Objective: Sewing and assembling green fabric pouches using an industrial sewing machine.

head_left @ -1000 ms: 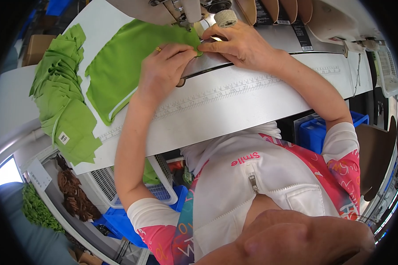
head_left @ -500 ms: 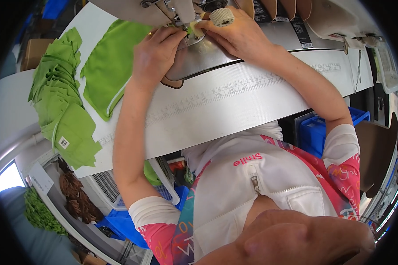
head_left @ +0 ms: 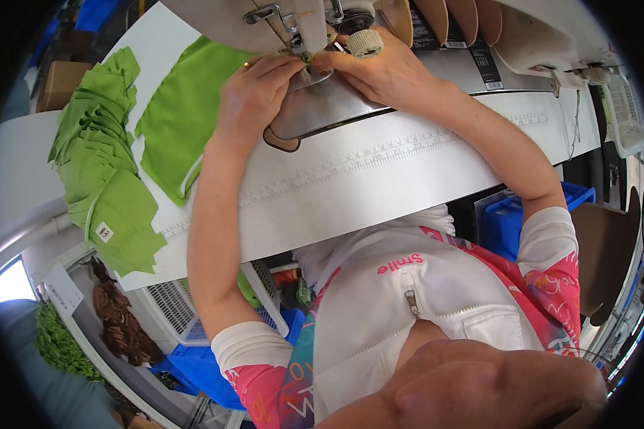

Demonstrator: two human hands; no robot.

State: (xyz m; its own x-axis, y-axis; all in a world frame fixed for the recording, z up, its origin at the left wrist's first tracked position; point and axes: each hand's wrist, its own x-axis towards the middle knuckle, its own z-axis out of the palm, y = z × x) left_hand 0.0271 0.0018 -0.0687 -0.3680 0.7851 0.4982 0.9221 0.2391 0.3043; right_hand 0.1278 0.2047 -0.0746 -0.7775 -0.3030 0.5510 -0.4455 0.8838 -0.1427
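Note:
Both of my hands work under the head of a sewing machine point(head_left: 304, 25). A green fabric piece point(head_left: 182, 107) stretches from the table's left to the needle area, with a pale strip along its near edge. My left hand point(head_left: 254, 96), wearing a ring, has its fingers closed on that fabric just left of the presser foot. From the other side my right hand point(head_left: 393, 71) reaches in, thumb and fingers pinched together at the needle. A small bit of green shows between the two sets of fingertips; what the right fingers hold is mostly hidden.
A fanned stack of cut green pieces point(head_left: 104, 171) lies at the left of the white table point(head_left: 322, 207). Ruler markings run along the table. A white basket point(head_left: 175, 307) and blue bins point(head_left: 504, 222) stand below. A cardboard box point(head_left: 64, 86) sits at far left.
The view has shifted slightly. My right fingers have come down closer to the left fingertips at the needle, and the yellowish-green bit between them shows less. Both hands stay at the machine.

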